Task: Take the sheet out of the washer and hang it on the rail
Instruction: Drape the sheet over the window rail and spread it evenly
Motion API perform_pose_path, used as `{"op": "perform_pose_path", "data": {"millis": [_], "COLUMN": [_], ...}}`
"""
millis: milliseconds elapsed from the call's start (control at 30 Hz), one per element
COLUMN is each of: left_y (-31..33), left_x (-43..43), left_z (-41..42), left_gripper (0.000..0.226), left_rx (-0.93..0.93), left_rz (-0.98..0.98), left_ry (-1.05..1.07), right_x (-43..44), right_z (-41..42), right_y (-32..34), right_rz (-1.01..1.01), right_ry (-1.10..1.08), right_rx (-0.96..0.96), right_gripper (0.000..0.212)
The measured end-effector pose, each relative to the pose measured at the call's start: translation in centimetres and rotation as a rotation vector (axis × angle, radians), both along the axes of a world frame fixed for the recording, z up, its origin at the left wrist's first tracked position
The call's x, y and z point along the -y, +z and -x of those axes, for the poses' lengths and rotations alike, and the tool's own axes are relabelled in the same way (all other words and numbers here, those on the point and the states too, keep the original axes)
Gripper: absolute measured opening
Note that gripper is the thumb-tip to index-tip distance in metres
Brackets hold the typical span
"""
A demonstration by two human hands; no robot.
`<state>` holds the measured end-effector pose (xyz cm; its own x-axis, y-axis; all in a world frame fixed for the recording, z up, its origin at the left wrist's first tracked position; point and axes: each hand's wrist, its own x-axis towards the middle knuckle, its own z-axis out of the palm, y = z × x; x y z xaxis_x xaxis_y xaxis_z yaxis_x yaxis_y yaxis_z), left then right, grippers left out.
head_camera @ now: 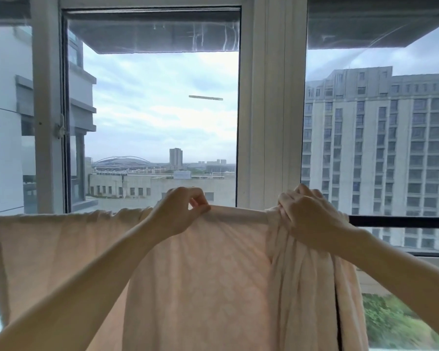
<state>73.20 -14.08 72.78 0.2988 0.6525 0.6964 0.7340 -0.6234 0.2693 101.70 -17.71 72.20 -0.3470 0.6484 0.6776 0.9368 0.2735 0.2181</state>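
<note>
A pale pink sheet (208, 269) hangs draped over a black rail (401, 221) that runs across the window at chest height. Its left part lies spread flat along the rail; its right part is bunched into vertical folds. My left hand (180, 211) pinches the sheet's top edge on the rail, near the middle. My right hand (307, 214) grips the bunched folds at the rail, to the right. The washer is out of sight.
Large windows with white frames (271, 110) stand just behind the rail, showing city buildings and sky. The rail's bare black stretch continues to the right edge. A window handle (61, 127) sits on the left frame.
</note>
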Motion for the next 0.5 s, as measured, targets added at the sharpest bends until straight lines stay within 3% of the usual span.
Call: {"op": "perform_pose_path", "data": {"millis": [367,500], "left_y": [-1.1,-1.4], "left_x": [-0.3,-0.1], "left_z": [-5.6,-6.5], "left_gripper": [0.009,0.008], "left_rx": [0.055,0.121], "left_rz": [-0.004,-0.007], "left_ry": [-0.110,-0.056], "right_x": [-0.4,-0.4], "right_z": [-1.1,-2.7], "right_y": [-0.5,-0.3], "right_rz": [-0.025,-0.035], "right_ry": [-0.012,-0.044], "right_rx": [-0.098,-0.153], "right_gripper": [0.016,0.018]}}
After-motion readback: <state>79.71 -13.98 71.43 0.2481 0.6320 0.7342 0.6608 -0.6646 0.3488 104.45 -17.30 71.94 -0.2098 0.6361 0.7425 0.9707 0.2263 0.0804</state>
